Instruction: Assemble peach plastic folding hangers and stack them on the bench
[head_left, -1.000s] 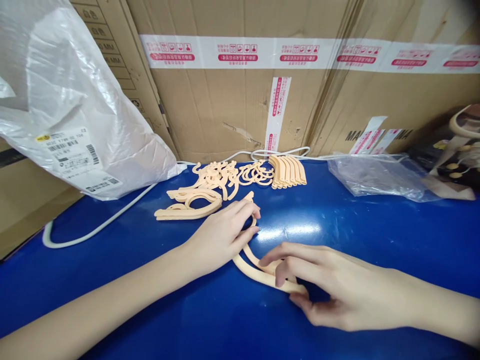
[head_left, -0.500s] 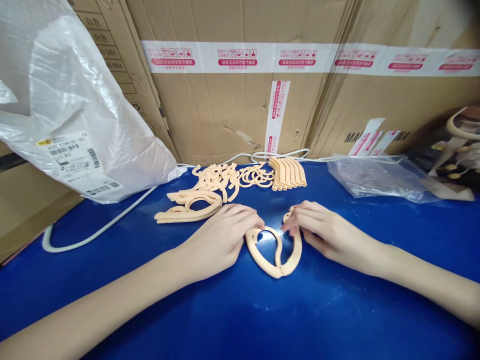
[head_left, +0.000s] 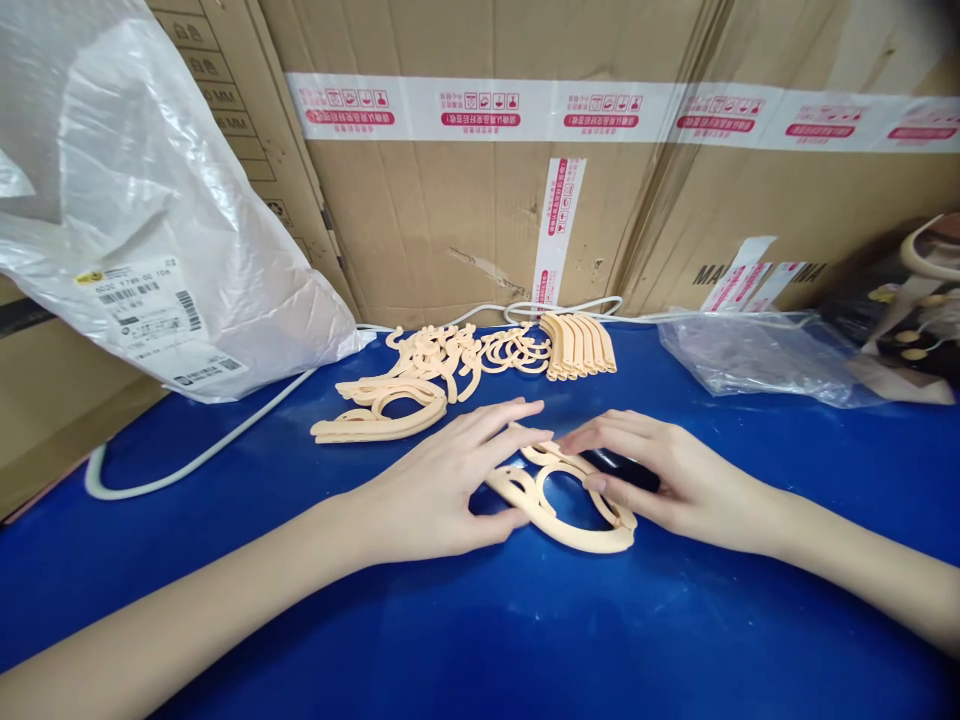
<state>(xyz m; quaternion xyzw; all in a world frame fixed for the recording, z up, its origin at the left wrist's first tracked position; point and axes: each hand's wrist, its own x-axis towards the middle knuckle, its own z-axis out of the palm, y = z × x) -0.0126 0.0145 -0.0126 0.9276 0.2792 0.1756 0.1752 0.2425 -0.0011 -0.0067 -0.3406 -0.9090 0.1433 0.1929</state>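
Observation:
A beige plastic folding hanger [head_left: 592, 538] lies folded on the blue tabletop in front of me, its two curved arms close together and its joint end pointing right. My left hand [head_left: 457, 480] grips its left end, thumb at the near edge and fingers over the far side. On its right part rests my right hand [head_left: 660, 470], thumb touching the inner curve and fingertips on the far arm. Fingers cover some of the hanger's ends. Beyond my left hand sits a stack of folded hangers [head_left: 382, 432] of the same beige plastic.
Behind are a pile of beige hooks [head_left: 431, 350] and a row of curved hanger arms [head_left: 577, 345]. A white plastic bag [head_left: 187, 250] stands left, with a white cable [head_left: 202, 472] below. A clear bag [head_left: 757, 355] lies right. Cardboard boxes [head_left: 450, 220] wall the back.
The hanger has turned on the table, its joint end swinging from facing me to the right, and its arms have come closer together. My left thumb has come to its near edge.

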